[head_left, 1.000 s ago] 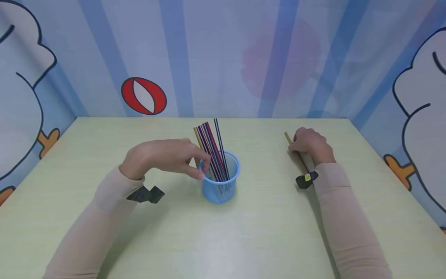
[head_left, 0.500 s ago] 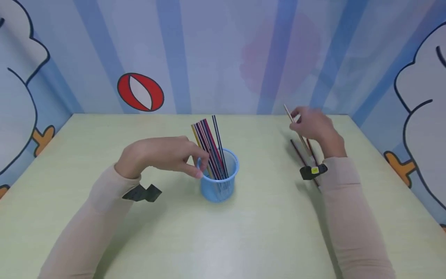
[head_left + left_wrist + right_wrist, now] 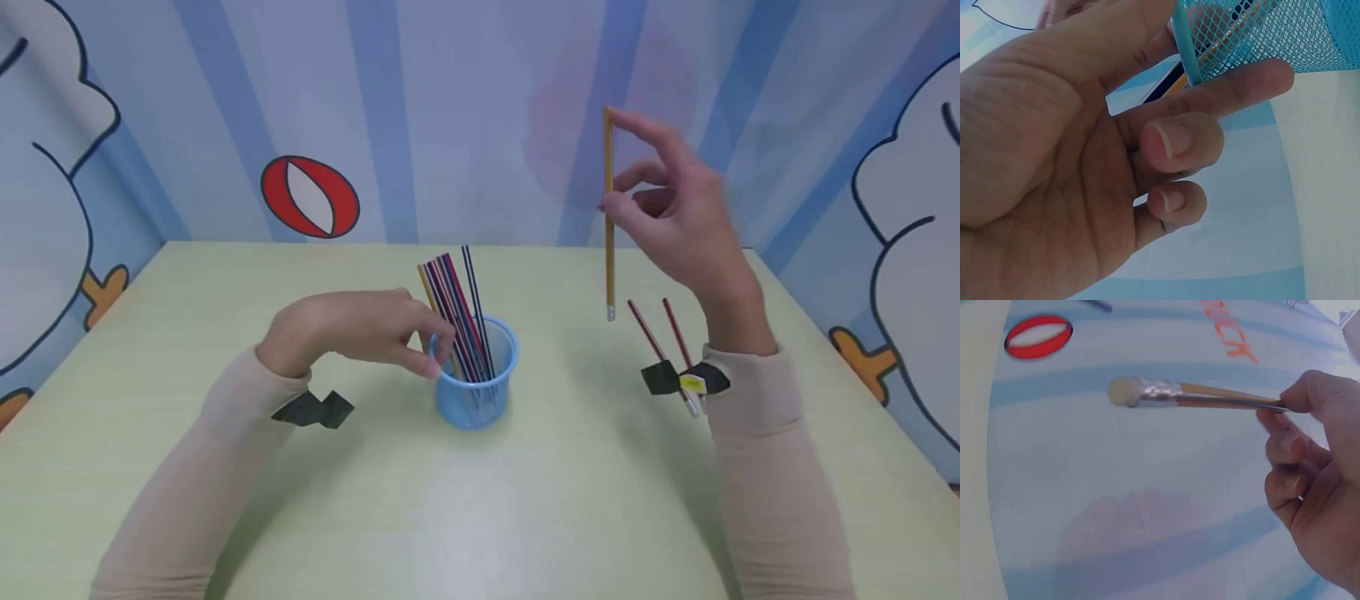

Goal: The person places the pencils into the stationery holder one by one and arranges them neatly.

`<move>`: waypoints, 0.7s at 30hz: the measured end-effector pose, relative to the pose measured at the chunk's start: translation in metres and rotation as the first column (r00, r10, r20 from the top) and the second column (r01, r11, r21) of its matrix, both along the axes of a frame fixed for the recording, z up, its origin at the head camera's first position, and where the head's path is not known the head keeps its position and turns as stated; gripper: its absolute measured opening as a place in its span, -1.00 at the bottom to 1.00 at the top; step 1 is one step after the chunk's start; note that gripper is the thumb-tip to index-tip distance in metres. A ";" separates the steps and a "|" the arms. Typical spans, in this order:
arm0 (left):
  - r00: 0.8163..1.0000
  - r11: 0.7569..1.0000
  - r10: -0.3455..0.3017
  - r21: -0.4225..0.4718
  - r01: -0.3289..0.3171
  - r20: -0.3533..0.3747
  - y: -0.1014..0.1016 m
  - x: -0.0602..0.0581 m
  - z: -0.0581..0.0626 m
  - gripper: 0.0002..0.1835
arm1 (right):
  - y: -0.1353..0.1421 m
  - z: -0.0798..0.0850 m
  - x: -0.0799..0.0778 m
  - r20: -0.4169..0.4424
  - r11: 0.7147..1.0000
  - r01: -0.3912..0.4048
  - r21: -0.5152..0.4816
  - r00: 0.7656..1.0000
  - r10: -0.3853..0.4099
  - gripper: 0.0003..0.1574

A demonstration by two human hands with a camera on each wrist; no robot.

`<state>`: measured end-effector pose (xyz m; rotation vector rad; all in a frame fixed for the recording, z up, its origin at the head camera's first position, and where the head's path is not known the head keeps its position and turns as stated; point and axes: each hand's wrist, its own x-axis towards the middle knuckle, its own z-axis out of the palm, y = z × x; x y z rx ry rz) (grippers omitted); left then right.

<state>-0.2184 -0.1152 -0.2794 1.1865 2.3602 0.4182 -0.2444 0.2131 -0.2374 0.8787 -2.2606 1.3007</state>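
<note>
A light-blue mesh pencil cup point(image 3: 472, 404) stands upright on the table, with a bundle of pencils point(image 3: 453, 317) leaning to the left in it. My left hand point(image 3: 360, 333) pinches the cup's rim between thumb and fingers; in the left wrist view the mesh wall point(image 3: 1285, 37) shows past the fingertips. High above the table at the right, my right hand point(image 3: 678, 200) holds a yellow pencil point(image 3: 609, 250) between thumb and fingers. That pencil hangs upright, its eraser end point(image 3: 1124, 392) down. Two dark red pencils point(image 3: 647, 329) lie on the table under the right wrist, partly hidden.
The pale table point(image 3: 480, 517) ends at a blue striped backdrop point(image 3: 480, 125) with a printed red and white ball point(image 3: 310, 197). Printed white cartoon figures cover the side panels. A black camera mount sits on each wrist.
My right hand has lifted the yellow pencil off the table and turned it upright, uncovering the two red pencils. My left hand stays on the cup.
</note>
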 end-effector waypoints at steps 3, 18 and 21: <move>1.000 1.000 0.004 -0.006 -0.004 0.001 0.001 0.000 -0.002 -0.94 | -0.015 -0.002 0.005 -0.003 0.962 -0.200 -0.184 0.979 0.203 -0.21; 1.000 1.000 0.001 0.008 -0.001 0.012 0.004 -0.002 -0.007 -0.95 | -0.087 -0.052 0.015 0.080 0.926 -0.371 -0.068 0.923 0.376 -0.16; 1.000 1.000 0.008 0.010 -0.008 0.013 0.004 -0.002 -0.006 -0.94 | -0.094 -0.059 0.012 0.105 0.928 -0.372 0.025 0.924 0.367 -0.11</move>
